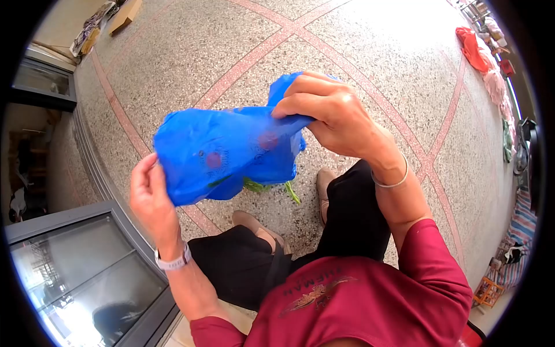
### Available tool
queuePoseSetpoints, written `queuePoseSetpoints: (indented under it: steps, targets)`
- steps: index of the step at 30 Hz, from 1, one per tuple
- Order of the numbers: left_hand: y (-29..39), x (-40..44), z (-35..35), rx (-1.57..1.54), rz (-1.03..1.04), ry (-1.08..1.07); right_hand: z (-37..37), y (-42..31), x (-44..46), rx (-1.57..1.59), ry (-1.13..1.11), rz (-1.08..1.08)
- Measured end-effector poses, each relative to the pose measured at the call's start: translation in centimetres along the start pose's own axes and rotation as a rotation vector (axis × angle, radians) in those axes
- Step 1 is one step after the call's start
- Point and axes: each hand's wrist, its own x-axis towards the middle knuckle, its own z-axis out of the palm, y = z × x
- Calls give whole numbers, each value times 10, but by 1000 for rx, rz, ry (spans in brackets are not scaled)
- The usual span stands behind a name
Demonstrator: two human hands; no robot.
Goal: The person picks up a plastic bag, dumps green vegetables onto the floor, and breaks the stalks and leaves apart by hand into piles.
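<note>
A blue plastic bag (231,150) with faint round prints is stretched out between my two hands, above the floor. My right hand (326,110) is closed on the bag's gathered upper right part. At the bag's left edge, my left hand (151,194) pinches the plastic between thumb and fingers. Below the bag some green leafy vegetable (254,185) shows, with a green stalk (292,192) near my shoes. Whether the greens are inside the bag or on the floor behind it, I cannot tell.
The speckled stone floor (370,52) has reddish crossing bands. A dark-framed glass door (87,272) stands close on my left. Cardboard (124,16) lies at the far left. Red cloth (473,49) and other items line the right side, with a wooden stool (488,292) lower down.
</note>
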Motion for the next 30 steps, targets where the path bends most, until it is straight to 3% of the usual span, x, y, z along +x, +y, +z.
queuePoseSetpoints:
  steps: [2, 6, 9, 11, 13, 15, 17, 19, 23, 25, 30]
  targets:
    - [-2, 3, -4, 58, -12, -40, -3, 0, 0, -30, -14, -34]
    - [48, -4, -15, -75, 62, 167, -31, -30, 18, -85, 220, -59]
    - [56, 5, -14, 178, 188, 223, -20, -17, 14, -140, 17, -110]
    - [77, -2, -21, -36, 240, 295, -38, -37, 20, -95, 265, -83]
    - [95, 3, -15, 45, 267, 355, -58, -45, 28, -172, 287, -156]
    - [83, 20, -11, 45, 325, 269, -38, -33, 29, -120, 232, -37]
    - [91, 23, -17, 28, 446, 357, -39, -29, 30, -166, 363, -175]
    - [117, 24, -14, 62, 456, 402, -55, -38, 31, -196, 421, -132]
    - [98, 42, 6, 94, 445, 181, -50, -29, 39, -243, 299, -82]
    - [87, 43, 9, -101, 319, 57, -56, -16, 34, -309, 370, -25]
    - [44, 30, 13, -133, 145, -18, -88, 15, 12, -503, 405, 133]
